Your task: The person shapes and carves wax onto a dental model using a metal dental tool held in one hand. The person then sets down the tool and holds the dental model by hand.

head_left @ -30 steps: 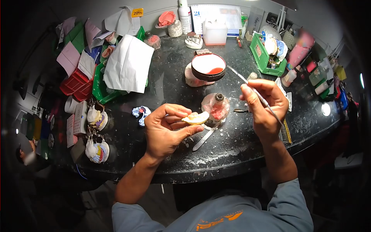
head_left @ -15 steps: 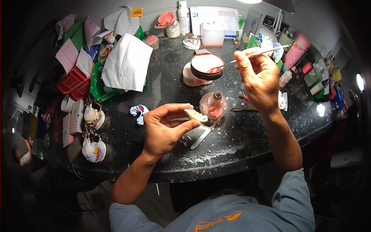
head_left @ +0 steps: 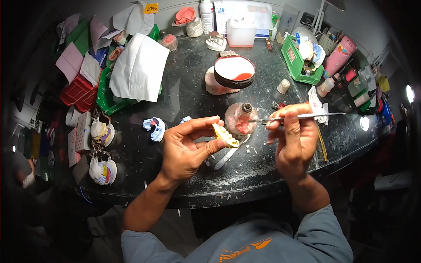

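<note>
Orange lettering (head_left: 245,250) on the shirt (head_left: 272,228) was illegible; above the worktop (head_left: 188,65), toward its near edge, the left hand (head_left: 186,147) pinched a yellow dental cast (head_left: 226,137); the right hand (head_left: 297,140) gripped a metal spatula (head_left: 322,115) almost level, near a spirit lamp (head_left: 237,125); a round pan (head_left: 232,83) held red material (head_left: 244,76); toward the far-right corner, a green bin (head_left: 291,55) held casts (head_left: 315,53); a tag (head_left: 151,8) read "20%".

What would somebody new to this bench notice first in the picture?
Probably the lit middle: the left hand pinches a yellowish tooth model, and the right hand holds a slim metal tool. Beyond them stands a round, dark-rimmed dish with a red patch inside. Toward the picture's left, a big white sheet lies over a green bin.
</note>
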